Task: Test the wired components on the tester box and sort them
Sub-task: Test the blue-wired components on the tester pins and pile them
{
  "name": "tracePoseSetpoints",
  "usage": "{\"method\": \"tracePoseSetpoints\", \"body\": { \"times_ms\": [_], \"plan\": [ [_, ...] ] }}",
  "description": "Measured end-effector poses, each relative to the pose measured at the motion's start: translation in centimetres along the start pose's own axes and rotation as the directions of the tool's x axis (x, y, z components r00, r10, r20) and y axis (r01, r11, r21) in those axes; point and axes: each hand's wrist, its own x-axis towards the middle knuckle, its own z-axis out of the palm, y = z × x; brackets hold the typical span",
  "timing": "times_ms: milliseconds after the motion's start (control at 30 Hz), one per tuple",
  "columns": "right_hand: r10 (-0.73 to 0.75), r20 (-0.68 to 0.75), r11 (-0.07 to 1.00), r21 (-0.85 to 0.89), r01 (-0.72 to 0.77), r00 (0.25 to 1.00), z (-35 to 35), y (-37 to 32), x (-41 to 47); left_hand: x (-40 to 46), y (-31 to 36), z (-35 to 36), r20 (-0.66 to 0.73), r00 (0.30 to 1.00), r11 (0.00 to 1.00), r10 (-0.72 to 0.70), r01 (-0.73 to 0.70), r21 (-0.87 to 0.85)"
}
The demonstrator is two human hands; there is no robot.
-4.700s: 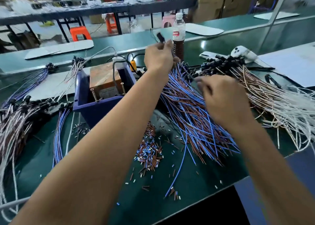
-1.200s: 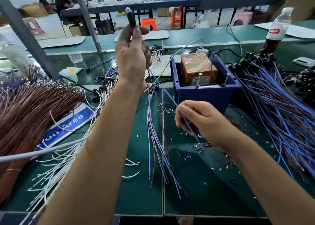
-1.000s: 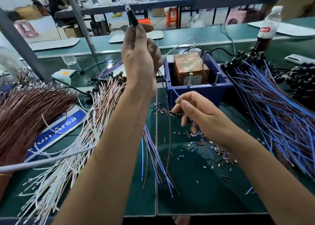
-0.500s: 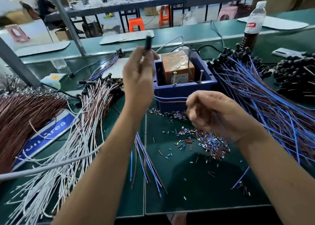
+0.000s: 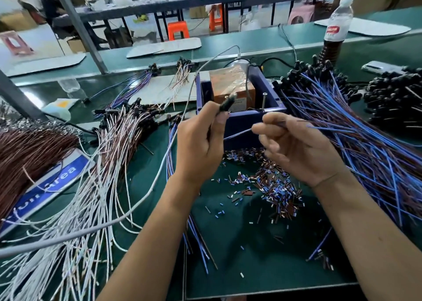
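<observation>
Since half a second ago, the left hand (image 5: pixel 201 145) has come down from its raised position and now sits level with the front wall of the dark blue plastic tester box (image 5: pixel 242 120), thumb and curled fingers pinching the small black cylindrical component (image 5: pixel 226 104) so that its tip points up toward the box's near-left corner. Both hands have drawn closer together. The right hand (image 5: pixel 294 145), which was a loose fist before, now pinches the thin blue-and-brown wire lead (image 5: pixel 237 133) between thumb and forefinger, the other fingers loosely curled below; the lead runs across the short gap between the hands, just in front of the box. Inside the box sits an orange-brown block wrapped in clear film (image 5: pixel 230 86), filling most of the interior, and a metal contact pin (image 5: pixel 264 102) stands upright at the near-right edge; a second pin, if present, is hidden behind the component. A grey cable (image 5: pixel 159 170) arcs from above the box down across the left of the green bench mat (image 5: pixel 251 266). Blue and brown untested wires with black heads (image 5: pixel 365 141) fan out to the right of the box, white and brown wired pieces (image 5: pixel 109 163) lie to its left, and a scatter of short cut insulation bits (image 5: pixel 274 186) lies under the right hand.
</observation>
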Motion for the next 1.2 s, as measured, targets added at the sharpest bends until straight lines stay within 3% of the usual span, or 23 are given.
{"method": "tracePoseSetpoints", "body": {
  "times_ms": [167, 300, 333, 400, 500, 667, 867, 1033, 1200],
  "plan": [
    [-0.098, -0.331, 0.974, -0.224, 0.023, 0.939, 0.0, 0.0, 0.2, -1.3, -1.3, -0.1, -0.057, 0.998, 1.0, -0.006, 0.008, 0.022],
    [-0.317, -0.558, 0.885, -0.465, 0.027, 0.767, 0.0, 0.4, 0.3, -1.6, -1.5, -0.3, -0.082, 0.997, 0.998, -0.009, 0.015, 0.067],
    [-0.361, -0.566, 0.862, -0.505, 0.034, 0.741, 0.1, 0.5, 0.2, -1.7, -1.4, -0.3, -0.085, 0.996, 0.997, -0.011, 0.017, 0.07],
    [-0.38, -0.512, 0.827, -0.561, 0.035, 0.771, 0.5, 0.9, 0.2, -1.9, -1.0, 0.0, -0.067, 0.998, 0.998, -0.011, 0.016, 0.067],
    [-0.265, -0.376, 0.812, -0.584, -0.005, 0.888, 1.7, 2.3, 0.1, -2.4, -0.2, 1.2, 0.009, 1.0, 1.0, -0.02, 0.02, 0.01],
    [-0.075, -0.313, 0.87, -0.485, -0.092, 0.947, 2.4, 2.8, 0.2, -2.5, 0.0, 2.2, 0.132, 0.989, 0.996, -0.062, 0.07, -0.062],
    [-0.076, -0.288, 0.909, -0.413, -0.053, 0.955, 2.8, 2.8, 0.2, -2.9, -0.2, 2.5, 0.336, 0.937, 0.986, -0.097, 0.138, -0.099],
    [-0.11, -0.348, 0.876, -0.477, -0.074, 0.931, 2.5, 2.7, 0.1, -3.1, -0.9, 2.5, 0.35, 0.928, 0.99, -0.13, 0.141, -0.004],
    [-0.182, -0.44, 0.849, -0.522, -0.086, 0.879, 2.0, 3.1, 0.1, -3.1, -1.1, 2.3, 0.32, 0.933, 0.982, -0.164, 0.185, -0.037]
  ]
}}
